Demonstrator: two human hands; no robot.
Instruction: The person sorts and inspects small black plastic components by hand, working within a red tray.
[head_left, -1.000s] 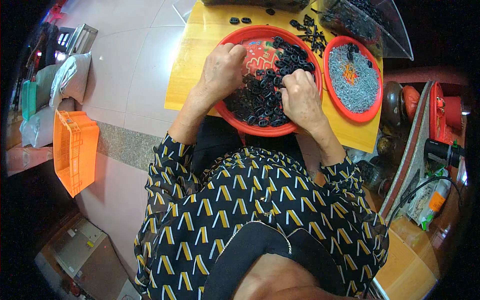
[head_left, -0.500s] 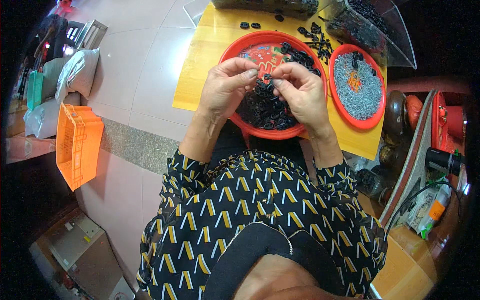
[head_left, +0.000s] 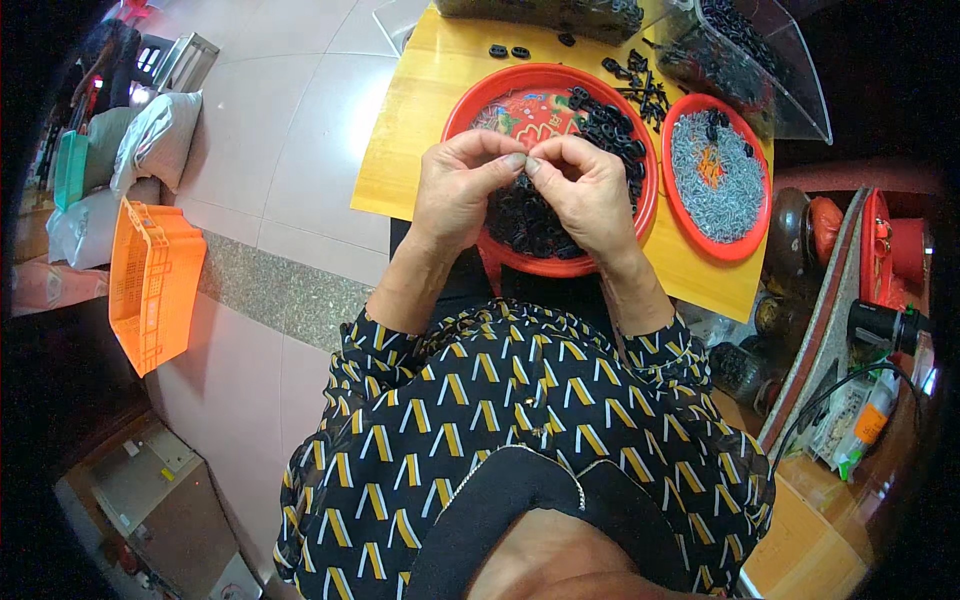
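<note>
My left hand (head_left: 455, 190) and my right hand (head_left: 583, 190) meet over a red round tray (head_left: 452, 112), thumbs and forefingers pinched tip to tip. Whatever sits between the fingertips is hidden; half a second ago a small black plastic piece showed in my right fingers. Below the hands, many black plastic pieces (head_left: 530, 220) fill the near and right parts of the tray. Its far left part shows a printed red bottom (head_left: 540, 115) with a few thin silvery bits (head_left: 490, 115) at the edge.
On the yellow table (head_left: 385, 165), a smaller red tray (head_left: 722, 250) holds small silvery metal pieces (head_left: 715, 200) and a few orange ones. Loose black parts (head_left: 640, 85) lie beyond, near a clear bin (head_left: 790, 90). An orange crate (head_left: 155, 290) stands on the floor at left.
My hands have come together, the left moving right and the right moving left, until the fingertips touch. The black piece that showed in my right fingers is now covered.
</note>
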